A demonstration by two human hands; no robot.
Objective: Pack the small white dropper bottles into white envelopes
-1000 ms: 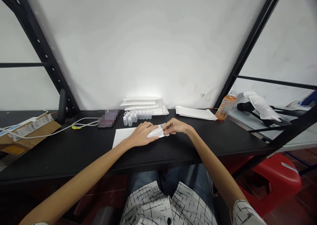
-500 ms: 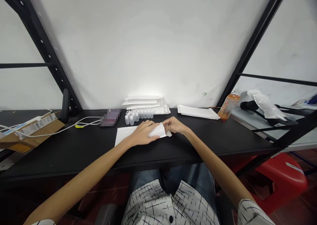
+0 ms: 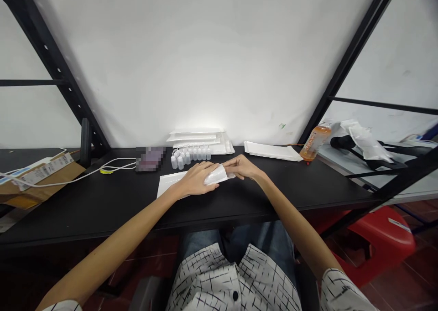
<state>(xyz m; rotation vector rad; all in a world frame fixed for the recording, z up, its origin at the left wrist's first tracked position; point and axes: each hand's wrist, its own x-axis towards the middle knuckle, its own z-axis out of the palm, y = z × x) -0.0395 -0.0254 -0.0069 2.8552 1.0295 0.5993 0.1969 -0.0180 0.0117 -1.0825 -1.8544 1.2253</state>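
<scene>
My left hand [image 3: 199,178] lies across a flat white mailing envelope [image 3: 168,181] and grips it, thumb towards me. Between the two hands bulges a crinkled, whitish translucent plastic packet [image 3: 215,176]; whether it is inside the envelope's mouth or on top of it I cannot tell. My right hand [image 3: 241,167] has its fingers pinched on the right end of this packet. Just behind my left hand stand several small white dropper bottles [image 3: 186,158] in a cluster.
Stacked white envelopes [image 3: 205,140] lean by the wall, with more white envelopes [image 3: 272,151] to the right. An orange drink bottle [image 3: 316,142] stands at the far right. Left are a blurred-out phone-like object [image 3: 150,159], a white cable [image 3: 119,165] and a cardboard box [image 3: 44,178].
My right hand has shifted slightly and its fingers reach further over the packet's end. The white edge beneath the packet at right no longer shows. The whole view has tilted a little.
</scene>
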